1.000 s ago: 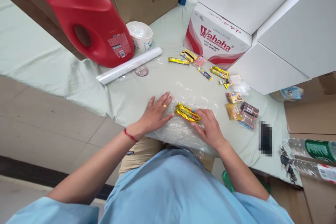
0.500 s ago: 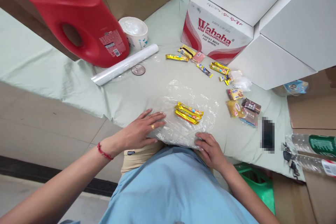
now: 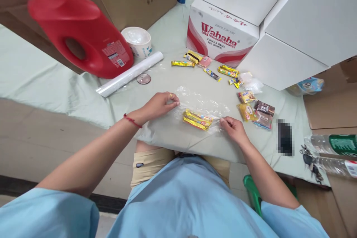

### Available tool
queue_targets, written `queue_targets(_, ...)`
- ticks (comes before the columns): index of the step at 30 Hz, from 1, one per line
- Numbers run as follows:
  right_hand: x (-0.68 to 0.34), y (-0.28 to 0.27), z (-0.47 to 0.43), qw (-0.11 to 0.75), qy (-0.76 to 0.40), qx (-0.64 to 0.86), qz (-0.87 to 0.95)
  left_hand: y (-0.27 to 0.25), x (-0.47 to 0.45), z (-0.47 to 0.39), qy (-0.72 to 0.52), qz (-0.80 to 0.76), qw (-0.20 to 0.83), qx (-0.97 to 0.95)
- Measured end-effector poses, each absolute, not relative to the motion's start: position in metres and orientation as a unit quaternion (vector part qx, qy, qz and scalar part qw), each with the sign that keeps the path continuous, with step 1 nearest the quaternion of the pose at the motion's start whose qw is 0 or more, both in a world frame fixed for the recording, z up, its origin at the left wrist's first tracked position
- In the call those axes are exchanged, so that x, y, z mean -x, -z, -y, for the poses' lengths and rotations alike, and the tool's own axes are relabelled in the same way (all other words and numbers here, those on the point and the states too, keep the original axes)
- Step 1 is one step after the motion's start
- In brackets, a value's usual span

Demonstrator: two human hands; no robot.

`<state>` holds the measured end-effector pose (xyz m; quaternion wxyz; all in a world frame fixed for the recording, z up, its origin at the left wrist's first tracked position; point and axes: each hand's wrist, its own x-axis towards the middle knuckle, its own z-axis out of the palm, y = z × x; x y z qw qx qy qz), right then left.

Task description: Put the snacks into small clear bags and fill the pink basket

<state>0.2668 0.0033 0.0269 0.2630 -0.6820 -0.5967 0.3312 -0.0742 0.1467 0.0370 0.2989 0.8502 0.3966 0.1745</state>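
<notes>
A sheet of clear plastic wrap (image 3: 192, 95) lies crinkled on the cloth-covered table before me. Several yellow-wrapped snack sticks (image 3: 196, 119) rest side by side on it, with part of the film drawn up over their near side. My left hand (image 3: 163, 105) pinches the film to the left of the sticks, fingertips together. On their right, my right hand (image 3: 232, 127) is closed on the film's other side, and the plastic stretches between the two hands. Neither hand touches the sticks directly.
Other wrapped snacks (image 3: 247, 112) lie scattered at the right and back. A white film roll (image 3: 131, 74), a round metal disc (image 3: 144, 79), a paper tub (image 3: 136, 41) and a red jug (image 3: 83, 33) are at the left. Behind stands the Wahaha box (image 3: 220, 37); bottles (image 3: 331, 144) lie far right.
Both hands have gone from resting flat at the film's near edge to pinching it. They have lifted the near edge forward, over the near side of the snack sticks.
</notes>
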Motion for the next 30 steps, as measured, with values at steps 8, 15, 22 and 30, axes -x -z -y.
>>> queue_targets(8,-0.265,-0.009,-0.014,0.182,-0.244,0.746,0.592,-0.045,0.084,-0.14,-0.375,-0.571,0.043,-0.729)
queue_targets(15,-0.265,-0.009,-0.013,0.181,-0.226,0.747,0.598,-0.062,0.057,-0.026,-0.429,-0.41,-0.042,-0.804)
queue_targets(22,-0.268,-0.011,-0.01,0.164,-0.252,0.738,0.604,-0.004,-0.015,-0.02,-0.226,-0.439,0.106,-0.863)
queue_targets(30,-0.273,-0.046,-0.063,0.19,-0.203,0.721,0.634,0.012,-0.015,-0.028,-0.183,-0.435,0.123,-0.873)
